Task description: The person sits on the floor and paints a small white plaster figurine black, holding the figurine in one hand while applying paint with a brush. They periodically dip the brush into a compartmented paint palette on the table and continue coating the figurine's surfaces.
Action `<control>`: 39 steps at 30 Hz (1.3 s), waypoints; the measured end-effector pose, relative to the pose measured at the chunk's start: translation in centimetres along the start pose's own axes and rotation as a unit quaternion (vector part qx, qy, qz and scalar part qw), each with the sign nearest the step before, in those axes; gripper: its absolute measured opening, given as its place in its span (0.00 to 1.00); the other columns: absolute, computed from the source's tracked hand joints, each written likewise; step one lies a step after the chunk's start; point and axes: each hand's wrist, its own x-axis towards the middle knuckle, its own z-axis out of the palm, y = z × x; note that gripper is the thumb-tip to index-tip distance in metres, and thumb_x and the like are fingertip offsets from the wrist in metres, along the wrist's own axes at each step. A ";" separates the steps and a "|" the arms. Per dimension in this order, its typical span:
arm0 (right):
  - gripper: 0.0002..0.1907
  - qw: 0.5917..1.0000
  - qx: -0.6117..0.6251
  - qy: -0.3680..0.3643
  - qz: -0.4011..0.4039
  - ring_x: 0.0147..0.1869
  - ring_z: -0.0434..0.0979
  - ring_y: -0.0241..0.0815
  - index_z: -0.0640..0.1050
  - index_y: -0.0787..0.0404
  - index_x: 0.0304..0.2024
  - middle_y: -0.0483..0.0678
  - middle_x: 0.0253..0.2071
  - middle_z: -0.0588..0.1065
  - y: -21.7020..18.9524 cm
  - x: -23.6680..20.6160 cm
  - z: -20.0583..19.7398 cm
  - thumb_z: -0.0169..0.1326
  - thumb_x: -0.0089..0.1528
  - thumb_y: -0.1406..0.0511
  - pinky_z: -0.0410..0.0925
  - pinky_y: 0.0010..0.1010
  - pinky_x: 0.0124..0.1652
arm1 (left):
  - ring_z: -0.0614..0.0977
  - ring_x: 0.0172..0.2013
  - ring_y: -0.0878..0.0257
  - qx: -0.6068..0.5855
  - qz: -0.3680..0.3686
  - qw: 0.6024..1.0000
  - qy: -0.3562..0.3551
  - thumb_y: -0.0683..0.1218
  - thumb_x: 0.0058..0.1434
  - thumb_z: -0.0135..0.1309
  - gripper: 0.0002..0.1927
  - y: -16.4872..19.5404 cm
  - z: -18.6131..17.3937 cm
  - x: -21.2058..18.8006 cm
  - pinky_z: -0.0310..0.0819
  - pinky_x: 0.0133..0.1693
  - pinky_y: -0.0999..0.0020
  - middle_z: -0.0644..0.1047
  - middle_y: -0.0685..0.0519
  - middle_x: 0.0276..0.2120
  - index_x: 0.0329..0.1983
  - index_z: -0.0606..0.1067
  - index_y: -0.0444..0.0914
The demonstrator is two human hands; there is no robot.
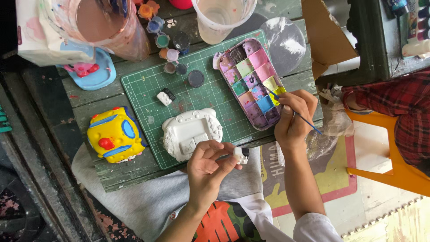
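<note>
White plaster piece (241, 154) pinched at left hand (207, 168) fingertips — right hand (293, 117) grips paintbrush (295, 112).

left hand (207, 166): I've got a small white figure piece (241, 154) pinched
right hand (293, 117): thin brush (299, 115) dipped at the paint palette (251, 83)

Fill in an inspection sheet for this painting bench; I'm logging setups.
Surface: green cutting mat on worn wooden table.
Job's things: small white piece in left hand; thin brush in right hand, tip at the paint palette; white plaster figure.
Clutter: yellow painted figure, small paint pots, water cup.
Fingers: pinch both.
Cables: nothing seen.
Surroundings: orange stool.
</note>
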 end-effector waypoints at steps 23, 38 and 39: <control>0.07 1.000 0.007 -0.011 -0.003 0.54 0.73 0.53 0.73 0.66 0.47 0.55 0.47 0.78 0.0 0.3 -0.1 0.44 0.76 0.70 0.67 0.42 0.56 | 0.82 0.46 0.58 -0.017 0.009 1.000 -0.003 0.31 0.64 0.57 0.15 0.3 -0.5 -0.4 0.86 0.43 0.58 0.78 0.42 0.47 0.51 0.69 0.34; 0.08 0.976 0.143 0.122 0.112 0.53 0.75 0.46 0.71 0.66 0.49 0.54 0.49 0.75 2.8 -2.7 -0.3 0.41 0.80 0.68 0.68 0.37 0.59 | 0.83 0.46 0.56 -0.157 -0.009 0.987 -0.012 0.33 0.65 0.56 0.18 0.1 -2.3 -2.1 0.84 0.42 0.55 0.78 0.42 0.52 0.55 0.68 0.37; 0.09 0.967 0.164 0.142 0.134 0.52 0.74 0.45 0.70 0.66 0.49 0.54 0.49 0.75 2.7 -3.2 -0.5 0.41 0.80 0.67 0.68 0.36 0.57 | 0.83 0.46 0.56 -0.167 -0.007 0.986 -0.011 0.34 0.65 0.56 0.19 0.1 -2.6 -2.2 0.84 0.42 0.55 0.78 0.42 0.53 0.56 0.68 0.37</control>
